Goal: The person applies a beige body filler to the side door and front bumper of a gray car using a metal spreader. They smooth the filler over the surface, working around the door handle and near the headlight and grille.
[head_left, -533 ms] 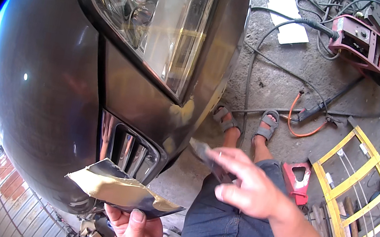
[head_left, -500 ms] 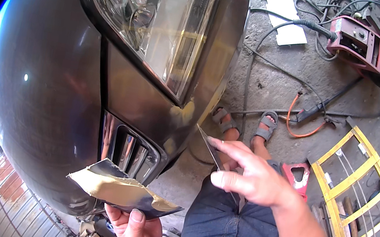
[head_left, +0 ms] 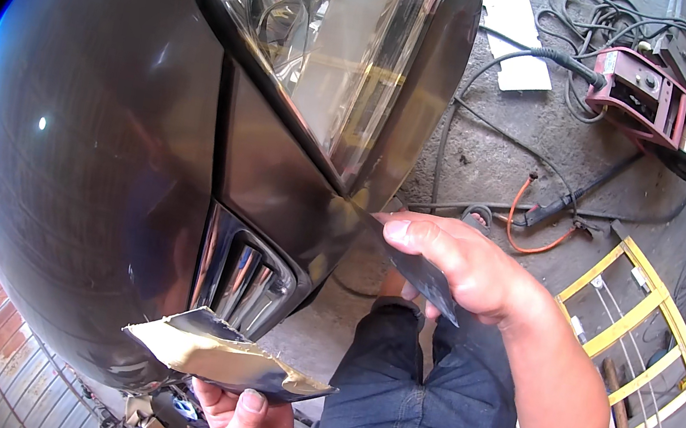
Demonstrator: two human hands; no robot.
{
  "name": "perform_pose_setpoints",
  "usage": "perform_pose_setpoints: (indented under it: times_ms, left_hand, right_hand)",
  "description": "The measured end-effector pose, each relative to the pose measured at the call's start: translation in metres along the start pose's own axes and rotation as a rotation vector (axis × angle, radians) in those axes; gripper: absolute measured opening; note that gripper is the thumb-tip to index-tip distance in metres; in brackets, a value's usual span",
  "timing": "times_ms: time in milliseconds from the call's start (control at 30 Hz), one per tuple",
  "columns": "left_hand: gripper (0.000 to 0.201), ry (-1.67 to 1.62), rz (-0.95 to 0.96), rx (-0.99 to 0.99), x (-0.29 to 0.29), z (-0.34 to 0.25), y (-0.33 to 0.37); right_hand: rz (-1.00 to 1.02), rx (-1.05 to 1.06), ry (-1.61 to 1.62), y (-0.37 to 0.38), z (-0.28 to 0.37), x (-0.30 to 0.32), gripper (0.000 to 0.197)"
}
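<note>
My left hand grips the lower edge of a dark flat plate, its thumb pressed on top. Beige body filler is spread thickly across that plate. In my right hand is a thin dark putty spreader, held between thumb and fingers. The spreader's upper end meets the corner of the dark car's front panel, just below the headlight; the hand partly covers that spot. A smear of filler shows by the headlight's lower tip. Below it sits a slatted vent.
A yellow metal frame leans at the right. On the concrete floor lie cables, an orange hose, a white sheet and a red wire-feed machine. Assorted clutter lies beneath the bumper at lower left.
My right hand has moved up and turned over, bringing the spreader to the panel's corner. The left hand with its filler plate has hardly moved. The view has shifted slightly.
</note>
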State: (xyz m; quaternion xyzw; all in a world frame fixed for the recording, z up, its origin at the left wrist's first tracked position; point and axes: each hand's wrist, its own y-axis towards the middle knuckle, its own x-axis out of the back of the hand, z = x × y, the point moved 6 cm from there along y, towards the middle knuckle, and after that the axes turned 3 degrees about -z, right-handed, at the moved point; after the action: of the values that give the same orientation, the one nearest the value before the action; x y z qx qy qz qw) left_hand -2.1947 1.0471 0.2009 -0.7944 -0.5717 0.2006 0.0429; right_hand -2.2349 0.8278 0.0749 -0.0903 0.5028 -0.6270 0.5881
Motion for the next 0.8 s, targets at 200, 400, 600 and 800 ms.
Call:
perform_pose_setpoints:
  times_ms: [200,400,600,800]
  left_hand:
    - [0.058,-0.022,0.002,0.019,0.004,0.0,0.003]
    - [0.057,0.003,-0.016,0.013,0.003,-0.002,0.003]
    - [0.056,0.04,-0.042,-0.012,0.007,0.0,-0.001]
    - [0.058,0.047,-0.085,-0.001,0.001,0.004,-0.005]
  right_hand:
    - [-0.023,0.014,-0.006,0.002,0.007,-0.003,0.062]
    - [0.037,-0.032,-0.022,0.002,0.016,-0.006,0.062]
    - [0.069,-0.036,0.094,-0.001,0.024,-0.008,0.06]
    - [0.109,0.146,0.304,-0.014,0.021,-0.004,0.061]
